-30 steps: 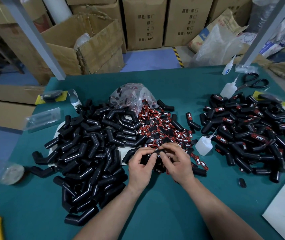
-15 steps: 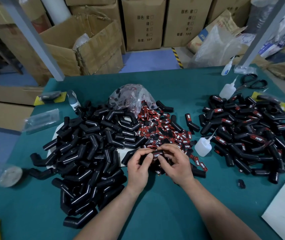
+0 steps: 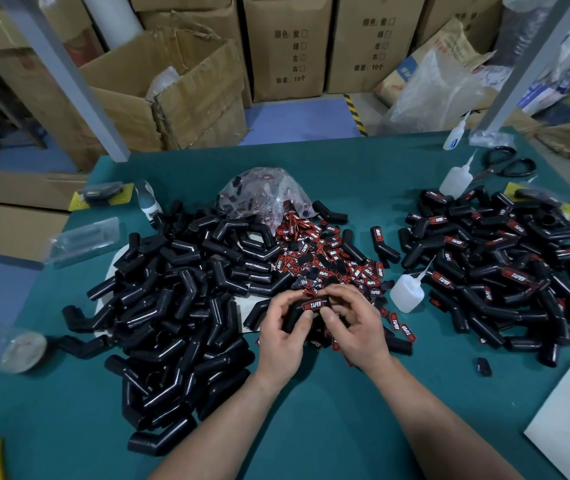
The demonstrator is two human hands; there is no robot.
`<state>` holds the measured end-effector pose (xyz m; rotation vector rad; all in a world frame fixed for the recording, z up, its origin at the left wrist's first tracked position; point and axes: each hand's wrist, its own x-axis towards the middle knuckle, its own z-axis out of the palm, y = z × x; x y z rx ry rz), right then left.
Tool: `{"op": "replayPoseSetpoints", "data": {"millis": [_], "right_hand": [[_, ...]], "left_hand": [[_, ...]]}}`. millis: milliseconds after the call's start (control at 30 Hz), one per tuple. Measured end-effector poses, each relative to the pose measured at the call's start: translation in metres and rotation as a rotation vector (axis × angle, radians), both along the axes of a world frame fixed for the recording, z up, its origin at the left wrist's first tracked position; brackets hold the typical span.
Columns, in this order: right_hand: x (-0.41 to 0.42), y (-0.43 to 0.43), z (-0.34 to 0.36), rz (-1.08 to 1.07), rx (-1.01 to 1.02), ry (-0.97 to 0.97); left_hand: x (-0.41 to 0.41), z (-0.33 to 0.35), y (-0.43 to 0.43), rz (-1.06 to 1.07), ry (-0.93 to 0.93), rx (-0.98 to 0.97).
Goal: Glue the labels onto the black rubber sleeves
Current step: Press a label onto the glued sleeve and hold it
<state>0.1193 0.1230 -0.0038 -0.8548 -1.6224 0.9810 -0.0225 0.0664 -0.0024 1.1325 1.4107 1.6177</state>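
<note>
So here's where I'm at: one sleeve point(image 3: 295, 312) is up between both hands, just over the near edge of the loose label heap point(image 3: 332, 261). My left hand point(image 3: 282, 336) has it pinched round the bend. My right hand point(image 3: 356, 327) is pinching the other end, thumb squeezing by the red-and-black TAPER label point(image 3: 315, 305) sitting on top of it. Looks stuck on to me, so I'd guess I'm just seating it while the glue takes. Progress-wise, the labelled pile point(image 3: 491, 271) on my right is decent, but the bare pile point(image 3: 179, 299) on my left looks at least as big, probably bigger, so I'd call it not even halfway. Glue bottle point(image 3: 406, 294) stands just right of my hands on the green table point(image 3: 311, 427), and there are plenty of labels left.
</note>
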Motion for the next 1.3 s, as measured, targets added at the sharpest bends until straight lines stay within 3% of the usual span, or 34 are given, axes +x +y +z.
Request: {"op": "replayPoseSetpoints", "data": {"millis": [200,367,467,567,633,733,800,867,1000,1100,1200,1300], "right_hand": [[-0.001,0.002,0.002,-0.006,0.040,-0.074],[0.013,0.010,0.006,0.154,0.261,-0.322],[0.021,0.006,0.012,0.219,0.264,-0.429],[0.029,-0.002,0.017,0.266,0.237,-0.419],[0.032,-0.004,0.021,0.345,0.137,-0.428],[0.033,-0.006,0.023,0.429,0.037,-0.556],[0.033,-0.006,0.025,0.438,0.078,-0.601],[0.031,-0.006,0.027,0.304,0.182,-0.626],[0.037,-0.001,0.035,-0.225,0.520,-0.527],[0.052,0.006,0.045,-0.557,0.626,-0.470],[0.065,0.012,0.051,-0.809,0.279,-0.504],[0.073,0.022,0.047,-0.760,-0.159,-0.701]], "left_hand": [[0.000,-0.002,0.000,0.023,0.146,0.015],[0.001,-0.008,-0.005,0.058,0.309,0.021],[-0.004,-0.002,-0.009,0.068,0.450,0.107],[-0.017,0.005,-0.009,0.176,0.749,0.247],[-0.027,0.007,-0.006,0.287,0.933,0.200],[-0.037,0.009,-0.005,0.358,0.973,0.056],[-0.041,0.008,-0.003,0.395,1.034,0.002],[-0.042,0.003,-0.002,0.387,1.169,-0.084],[-0.039,-0.009,0.000,0.241,1.340,-0.301],[-0.038,-0.009,0.002,0.217,1.304,-0.239],[-0.031,-0.007,0.002,0.197,1.048,0.006],[-0.021,0.001,-0.001,0.165,0.869,0.117]]}}
